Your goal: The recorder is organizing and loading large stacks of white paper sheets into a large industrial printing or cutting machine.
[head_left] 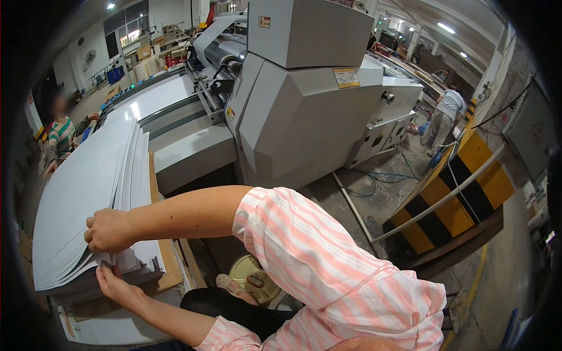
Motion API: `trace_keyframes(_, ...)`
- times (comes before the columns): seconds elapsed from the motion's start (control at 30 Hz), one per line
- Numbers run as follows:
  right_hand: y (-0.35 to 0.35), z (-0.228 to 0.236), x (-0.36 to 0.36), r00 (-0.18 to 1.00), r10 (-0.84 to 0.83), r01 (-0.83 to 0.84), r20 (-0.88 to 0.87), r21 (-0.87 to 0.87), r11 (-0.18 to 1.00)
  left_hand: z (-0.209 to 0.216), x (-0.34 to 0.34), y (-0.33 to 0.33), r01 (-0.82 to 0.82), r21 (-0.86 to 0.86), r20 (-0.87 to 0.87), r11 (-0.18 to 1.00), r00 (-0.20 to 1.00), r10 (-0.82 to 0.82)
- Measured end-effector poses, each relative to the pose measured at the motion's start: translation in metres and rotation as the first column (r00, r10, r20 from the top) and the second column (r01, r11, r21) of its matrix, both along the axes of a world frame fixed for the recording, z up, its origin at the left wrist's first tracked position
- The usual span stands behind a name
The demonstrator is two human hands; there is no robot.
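A tall stack of large white paper sheets (82,181) lies at the left, its near edges fanned into several layers. My right hand (111,230) is closed at the near right edge of the upper sheets, knuckles up, gripping them. Just below it, my left hand (119,286) pinches the curled corner of the sheets between thumb and fingers. The fingertips of both hands are partly hidden by the paper. Brown board (170,269) shows along the right side of the stack.
A large grey machine (310,117) with rollers (222,55) stands beyond the stack. One person (61,131) is by the stack's far left side; another (448,114) bends at the far right. A yellow-black striped barrier (451,187), a pale rail and a round yellowish lid (254,278) are nearby.
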State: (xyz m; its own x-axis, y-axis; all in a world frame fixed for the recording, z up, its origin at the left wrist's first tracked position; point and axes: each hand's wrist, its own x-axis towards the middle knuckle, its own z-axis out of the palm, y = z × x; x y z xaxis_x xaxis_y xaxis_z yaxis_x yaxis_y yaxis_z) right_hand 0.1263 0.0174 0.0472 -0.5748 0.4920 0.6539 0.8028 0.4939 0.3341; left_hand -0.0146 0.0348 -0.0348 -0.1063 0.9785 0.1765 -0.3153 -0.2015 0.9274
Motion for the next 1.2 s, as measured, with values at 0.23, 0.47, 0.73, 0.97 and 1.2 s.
trace_keyframes(0.23,-0.001,0.0,0.002,0.989,0.146,-0.146,0.0,-0.038,0.989,0.032,0.008,-0.035,-0.058,0.016,-0.004,0.998,0.998,0.058)
trace_keyframes(0.47,-0.012,0.001,-0.005,0.924,0.14,-0.151,-0.356,-0.005,0.988,0.028,-0.005,-0.028,0.098,0.066,0.094,0.993,0.99,-0.104)
trace_keyframes(0.73,0.003,-0.003,-0.005,0.954,0.04,-0.027,-0.297,0.047,0.999,0.023,-0.002,-0.024,0.093,0.11,0.095,0.99,0.99,-0.104)
trace_keyframes(0.97,0.016,0.003,0.003,0.981,0.147,-0.122,-0.125,0.188,0.974,0.03,0.013,-0.02,-0.319,0.091,-0.092,0.944,0.941,0.326)
trace_keyframes(1.2,0.032,0.029,-0.02,0.698,-0.087,-0.175,-0.711,-0.287,0.942,0.001,-0.007,0.003,-0.026,0.069,-0.103,0.997,0.994,0.033)
